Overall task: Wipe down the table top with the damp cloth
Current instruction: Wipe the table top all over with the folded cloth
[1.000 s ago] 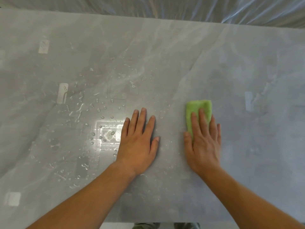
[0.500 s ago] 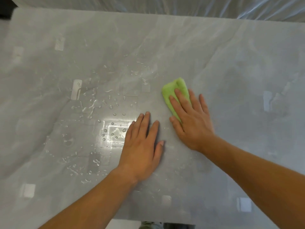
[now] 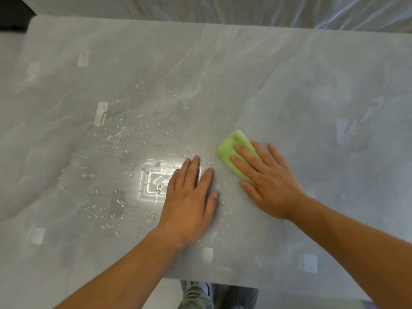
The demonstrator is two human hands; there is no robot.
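Swung since a second ago: green cloth [image 3: 231, 148], from pointing straight ahead under the right hand [image 3: 269, 181] to a slant up and to the left, toward the wet patch. Drawn slightly nearer the left hand's fingertips than half a second ago. Left hand [image 3: 189, 197] planted in the same spot throughout.

Pressing the cloth flat on the bench [image 3: 334, 85] with the straight, spread fingers of the right hand, not clutching it. Only the folded cloth's far end showing past the fingertips, just to the right of the left hand's fingertips and apart from them. Left hand released, palm down, fingers straight, bracing on the bench and holding nothing.

Partway at most, by the look of it. Matte and free of beads to the right of the cloth, so probably wiped there already. Left to do: water droplets [image 3: 120, 132] scattered over the middle and left of the bench, from beside the left hand outward, plus a few beads near the left wrist. Likely to need further strokes leftward, and lifting the left hand to reach beneath it.

No brand, label or writing readable anywhere: plain cloth, and pale rectangular patches [image 3: 100, 113] on the bench with no legible text. Crinkled clear plastic sheeting [image 3: 223, 10] beyond the far edge, likewise unmarked.
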